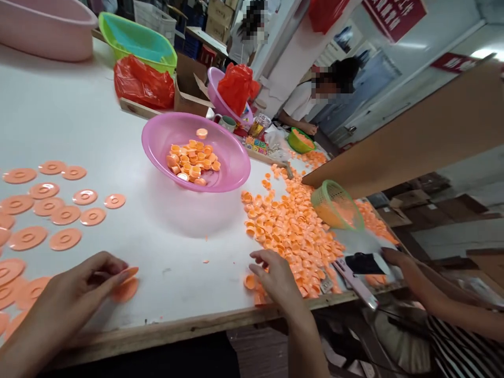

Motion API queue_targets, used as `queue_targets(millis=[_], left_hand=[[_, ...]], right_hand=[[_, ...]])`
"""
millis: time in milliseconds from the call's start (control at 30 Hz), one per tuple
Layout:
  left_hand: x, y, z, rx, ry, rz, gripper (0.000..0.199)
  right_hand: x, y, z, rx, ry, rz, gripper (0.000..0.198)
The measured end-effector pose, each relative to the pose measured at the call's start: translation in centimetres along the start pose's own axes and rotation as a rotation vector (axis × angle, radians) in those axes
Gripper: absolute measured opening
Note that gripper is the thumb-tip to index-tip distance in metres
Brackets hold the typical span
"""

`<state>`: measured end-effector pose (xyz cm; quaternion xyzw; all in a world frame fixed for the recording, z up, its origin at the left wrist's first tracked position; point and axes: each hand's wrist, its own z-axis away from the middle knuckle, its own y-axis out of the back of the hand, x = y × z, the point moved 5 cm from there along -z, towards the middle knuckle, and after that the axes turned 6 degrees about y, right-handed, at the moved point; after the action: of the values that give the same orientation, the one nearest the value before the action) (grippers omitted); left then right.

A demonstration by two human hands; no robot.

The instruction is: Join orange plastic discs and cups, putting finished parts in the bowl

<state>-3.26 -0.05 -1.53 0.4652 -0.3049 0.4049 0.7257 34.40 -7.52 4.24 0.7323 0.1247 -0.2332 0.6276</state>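
Observation:
At the table's front left, my left hand (88, 289) pinches a small orange piece (132, 272) between thumb and fingers; most of it is hidden. Just under it a flat orange disc (126, 291) lies on the table. My right hand (273, 275) is over the near left edge of a heap of small orange cups (293, 228), its fingers apart and curved; no held cup shows. Beyond both hands a pink-purple basin (232, 176) contains several orange cups. Orange saucer-like discs (65, 215) with ring centres lie spread out on the left.
A green mesh basket (328, 205) lies tipped in the heap. At the right, another person's arm (425, 286) reaches toward a pink-edged device (358, 286). A cardboard box (191, 89), red plastic bags (144, 81) and a green basin (114, 31) stand behind. Another person (303, 100) is farther back.

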Motion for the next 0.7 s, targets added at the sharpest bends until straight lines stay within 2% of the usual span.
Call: queue_targets(millis=[100,167,267,333,433,500,700], left_hand=[[1.9,-2.3,0.2,-0.189,0.101,0.264,0.042],[2.7,-4.2,0.5,-0.249,0.165,0.444,0.045],[3.0,-7.1,1.2,-0.37,0.264,0.57,0.052],[3.1,-8.4,1.7,-0.41,0.282,0.616,0.052],[3.8,-9.2,2.6,-0.437,0.202,0.661,0.045],[4.4,-9.2,3.1,-0.439,0.105,0.658,0.04],[4.7,-8.1,3.6,-0.256,-0.086,0.494,0.033]], right_hand=[[1.1,-1.3,2.3,-0.013,0.039,0.067,0.024],[0.3,-2.5,2.3,-0.024,0.062,0.036,0.024],[-3.1,-4.5,1.4,-0.031,0.034,-0.186,0.022],[-6.2,-6.0,1.0,-0.039,0.015,-0.388,0.02],[-9.9,-7.9,0.7,-0.025,0.011,-0.575,0.016],[-11.2,-8.8,0.7,-0.007,0.005,-0.64,0.015],[-11.4,-9.4,1.2,0.093,0.053,-0.749,0.011]])
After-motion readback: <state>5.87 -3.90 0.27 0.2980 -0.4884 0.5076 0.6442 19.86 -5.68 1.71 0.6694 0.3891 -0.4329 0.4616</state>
